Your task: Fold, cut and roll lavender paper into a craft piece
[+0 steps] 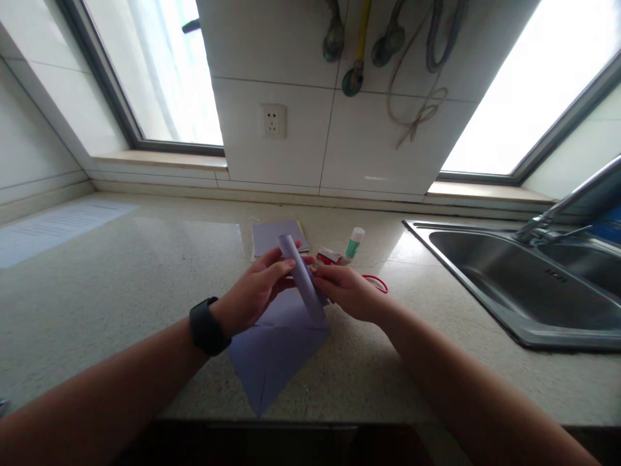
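A rolled tube of purple paper [303,279] stands tilted between my hands above the counter. My left hand [264,281], with a dark watch on its wrist, is closed around the tube's upper left side, thumb in front. From the right, my right hand [344,288] has its fingers bent against the tube's other side; some fingertips are hidden behind it. Beneath lies a creased sheet of purple paper [279,362], its pointed corner toward the counter's front edge. Behind my left hand is a stack of purple paper squares [276,238].
A glue stick [355,243] stands upright behind my right hand, beside a small red and white box [328,256]. Red scissor-like handles [377,282] show next to my right wrist. A steel sink [504,278] is at right; a printed sheet [58,226] lies far left.
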Demonstrator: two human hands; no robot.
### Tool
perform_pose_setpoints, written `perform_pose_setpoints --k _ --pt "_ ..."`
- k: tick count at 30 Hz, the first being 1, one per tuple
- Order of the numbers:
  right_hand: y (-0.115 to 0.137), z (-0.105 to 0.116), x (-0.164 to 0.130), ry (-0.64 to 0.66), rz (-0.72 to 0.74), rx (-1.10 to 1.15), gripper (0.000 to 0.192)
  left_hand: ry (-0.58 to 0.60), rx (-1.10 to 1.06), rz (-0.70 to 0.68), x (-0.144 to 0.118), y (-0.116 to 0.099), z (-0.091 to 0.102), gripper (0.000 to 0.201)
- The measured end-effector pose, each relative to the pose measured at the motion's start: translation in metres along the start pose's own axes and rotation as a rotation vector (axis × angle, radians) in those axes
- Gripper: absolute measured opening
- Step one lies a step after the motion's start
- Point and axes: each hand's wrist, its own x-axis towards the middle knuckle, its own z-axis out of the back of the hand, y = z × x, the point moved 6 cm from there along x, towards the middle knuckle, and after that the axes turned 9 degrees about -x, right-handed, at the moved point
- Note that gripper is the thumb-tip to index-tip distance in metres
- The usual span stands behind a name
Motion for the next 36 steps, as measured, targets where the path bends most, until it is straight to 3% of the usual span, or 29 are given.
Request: perform_pose_setpoints --k 5,9,15,19,25,28,32,36 --pt "-0.002 0.013 -0.002 -0.209 -0.009 -0.216 0.024 0.102 0.058 -0.015 0.005 0.007 0.003 0.030" --pt "0.005 0.024 -0.006 -0.391 0.046 -0.451 0.020 0.096 0.183 -0.002 0.009 0.015 0.011 0.043" --pt "0.033 0.019 -0.012 -0.409 0.238 -0.703 0.015 0.046 0.283 0.028 0.010 0.018 0.018 0.043" --pt "0.032 0.021 -0.014 -0.461 0.189 -0.616 0.019 0.008 0.218 -0.006 0.010 0.013 0.021 0.037" --pt "0.005 0.029 -0.012 -0.499 -0.020 -0.336 0.024 -0.089 0.050 0.023 0.009 0.011 0.022 0.029" --pt "0.000 0.025 -0.010 -0.433 -0.011 -0.220 0.023 -0.107 0.039 0.025 0.009 0.011 0.023 0.029" --pt "0.000 0.013 -0.006 -0.271 -0.006 -0.060 0.030 -0.043 0.096 0.020 0.010 0.012 0.022 0.036" --pt "-0.004 0.009 -0.003 -0.241 -0.051 0.036 0.031 0.009 0.163 0.021 0.011 0.013 0.022 0.041"
